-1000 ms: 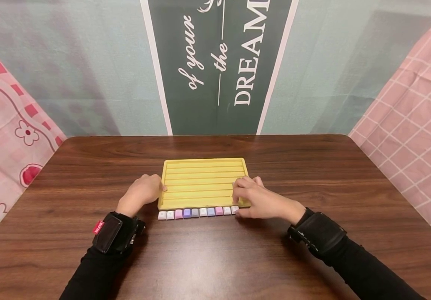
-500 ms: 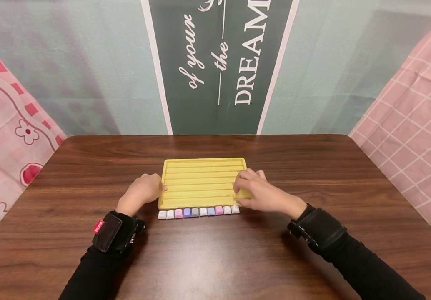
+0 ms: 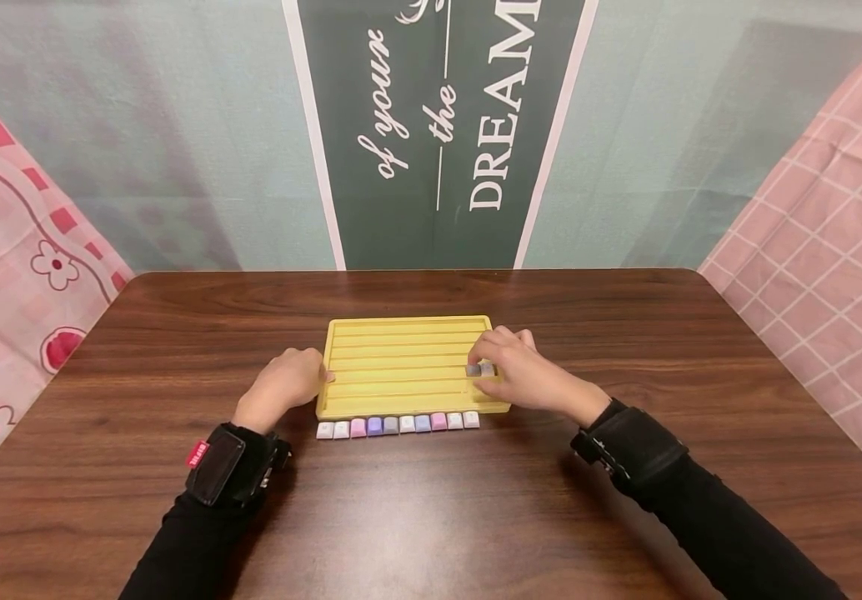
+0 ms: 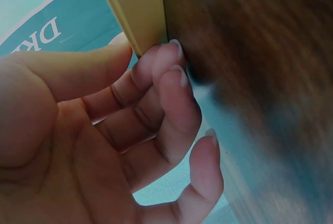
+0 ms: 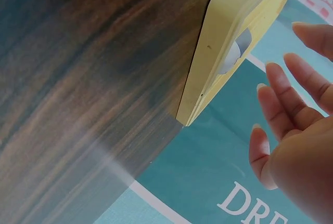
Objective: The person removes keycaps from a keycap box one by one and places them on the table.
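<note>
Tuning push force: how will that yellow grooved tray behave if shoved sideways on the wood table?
The yellow tray looks like a rigid, flat slab, so it should slide rather than flex or tip. Probably light: the left hand braces its edge. The keycap in a groove could shift.

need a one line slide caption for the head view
Right hand sets a grey keycap on a yellow grooved tray while the left hand touches its edge.

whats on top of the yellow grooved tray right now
Two grey keycaps sit in a groove of the yellow grooved tray near its right edge, under the right hand. The fingers cover that corner, so anything more there is hidden.
</note>
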`<state>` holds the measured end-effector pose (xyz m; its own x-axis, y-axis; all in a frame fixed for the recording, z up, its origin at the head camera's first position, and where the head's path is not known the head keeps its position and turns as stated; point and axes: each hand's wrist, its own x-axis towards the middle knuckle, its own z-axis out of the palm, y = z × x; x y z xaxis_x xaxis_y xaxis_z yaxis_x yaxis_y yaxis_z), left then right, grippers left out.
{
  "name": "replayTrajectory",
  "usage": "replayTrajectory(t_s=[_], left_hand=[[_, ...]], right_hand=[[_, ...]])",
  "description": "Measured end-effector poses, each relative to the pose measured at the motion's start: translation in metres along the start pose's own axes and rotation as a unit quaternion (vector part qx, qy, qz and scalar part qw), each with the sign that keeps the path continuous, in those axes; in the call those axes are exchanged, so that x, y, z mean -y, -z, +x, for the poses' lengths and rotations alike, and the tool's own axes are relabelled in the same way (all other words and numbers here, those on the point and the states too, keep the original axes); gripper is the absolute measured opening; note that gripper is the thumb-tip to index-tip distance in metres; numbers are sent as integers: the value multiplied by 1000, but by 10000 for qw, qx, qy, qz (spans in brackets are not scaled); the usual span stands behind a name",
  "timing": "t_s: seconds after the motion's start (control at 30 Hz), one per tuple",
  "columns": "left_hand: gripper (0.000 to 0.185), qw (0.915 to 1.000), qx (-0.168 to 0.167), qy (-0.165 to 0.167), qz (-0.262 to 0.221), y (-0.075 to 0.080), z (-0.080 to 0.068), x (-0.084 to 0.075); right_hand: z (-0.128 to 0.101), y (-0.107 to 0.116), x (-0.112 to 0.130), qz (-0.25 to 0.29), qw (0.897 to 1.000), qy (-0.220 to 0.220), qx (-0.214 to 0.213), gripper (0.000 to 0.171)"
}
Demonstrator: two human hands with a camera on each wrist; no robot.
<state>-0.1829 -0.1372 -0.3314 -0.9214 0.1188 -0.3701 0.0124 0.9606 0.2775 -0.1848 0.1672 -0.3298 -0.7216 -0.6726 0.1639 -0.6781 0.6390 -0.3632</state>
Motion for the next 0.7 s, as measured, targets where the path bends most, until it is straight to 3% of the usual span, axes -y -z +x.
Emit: replayTrajectory(t_s=[0.7], left_hand=[[22,9999,88,25,44,1,1,0]], right_hand=[[9,-1,-7,-380,9974,-550,267,19]])
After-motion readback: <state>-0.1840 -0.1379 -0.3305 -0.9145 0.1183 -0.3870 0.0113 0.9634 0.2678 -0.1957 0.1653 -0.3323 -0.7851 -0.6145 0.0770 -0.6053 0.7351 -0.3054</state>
